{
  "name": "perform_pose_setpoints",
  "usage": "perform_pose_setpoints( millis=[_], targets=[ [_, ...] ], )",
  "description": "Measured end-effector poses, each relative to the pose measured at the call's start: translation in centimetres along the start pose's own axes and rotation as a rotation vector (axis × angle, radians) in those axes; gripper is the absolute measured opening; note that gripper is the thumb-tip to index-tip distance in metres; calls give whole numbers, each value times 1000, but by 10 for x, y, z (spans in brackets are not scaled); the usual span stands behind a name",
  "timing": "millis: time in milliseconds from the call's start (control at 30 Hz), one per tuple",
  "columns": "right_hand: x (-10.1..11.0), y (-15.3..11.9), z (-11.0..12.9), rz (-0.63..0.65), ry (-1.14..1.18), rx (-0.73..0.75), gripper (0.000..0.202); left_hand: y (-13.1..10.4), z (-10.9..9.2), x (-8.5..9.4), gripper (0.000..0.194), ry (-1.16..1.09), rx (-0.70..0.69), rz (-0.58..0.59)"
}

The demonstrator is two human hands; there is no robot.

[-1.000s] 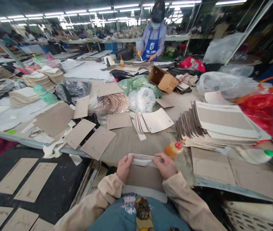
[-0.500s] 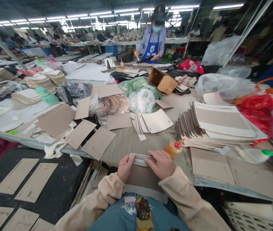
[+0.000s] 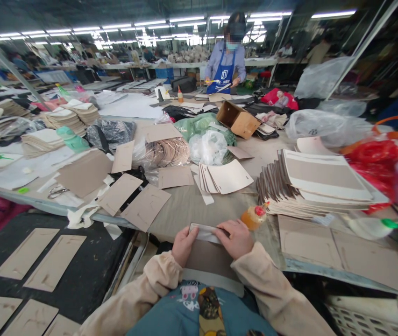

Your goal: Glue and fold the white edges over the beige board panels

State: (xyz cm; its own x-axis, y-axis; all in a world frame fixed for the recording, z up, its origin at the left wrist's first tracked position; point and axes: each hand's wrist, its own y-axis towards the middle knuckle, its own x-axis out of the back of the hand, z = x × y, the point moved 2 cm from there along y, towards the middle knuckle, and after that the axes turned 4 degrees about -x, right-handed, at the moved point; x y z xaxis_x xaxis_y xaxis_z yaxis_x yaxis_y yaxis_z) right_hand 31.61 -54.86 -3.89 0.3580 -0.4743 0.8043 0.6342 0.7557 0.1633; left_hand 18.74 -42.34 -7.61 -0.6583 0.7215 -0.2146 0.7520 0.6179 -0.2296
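A taupe leather-like sheet (image 3: 208, 258) with pale borders lies across my lap at the table's front edge, its far edge folded over into a narrow pale strip. My left hand (image 3: 184, 243) pinches the left end of that fold between thumb and fingers. At the fold's right part, my right hand (image 3: 236, 239) has its fingers bent over the far edge and its thumb pressed on the strip. Just beyond my right hand stands a bottle of amber liquid (image 3: 251, 218) with a red cap. Several loose pale panels (image 3: 229, 176) lie fanned out farther back.
A tall stack of bordered sheets (image 3: 325, 175) rises on the right. Flat taupe panels (image 3: 146, 206) lie left of centre, and more rest on a black surface (image 3: 97, 261) at lower left. An open cardboard box (image 3: 243, 120) sits farther back. A co-worker (image 3: 224, 70) stands across the table.
My right fingers have curled in more, and the thumb sits on the folded strip. My left hand stays at its corner. The co-worker's hands have shifted, and the view has moved slightly.
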Motion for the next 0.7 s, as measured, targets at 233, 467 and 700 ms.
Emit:
perform_pose_setpoints(
  millis=[233,467,700],
  targets=[
    [-3,-1,-2,40,0,-8,14,1,4,3,38,-52,46,-3],
    [-5,-1,-2,23,-17,6,14,1,7,2,41,-92,100,-29],
    [-10,-2,-7,14,-54,39,16,2,5,1,42,-64,118,-49]
  ],
)
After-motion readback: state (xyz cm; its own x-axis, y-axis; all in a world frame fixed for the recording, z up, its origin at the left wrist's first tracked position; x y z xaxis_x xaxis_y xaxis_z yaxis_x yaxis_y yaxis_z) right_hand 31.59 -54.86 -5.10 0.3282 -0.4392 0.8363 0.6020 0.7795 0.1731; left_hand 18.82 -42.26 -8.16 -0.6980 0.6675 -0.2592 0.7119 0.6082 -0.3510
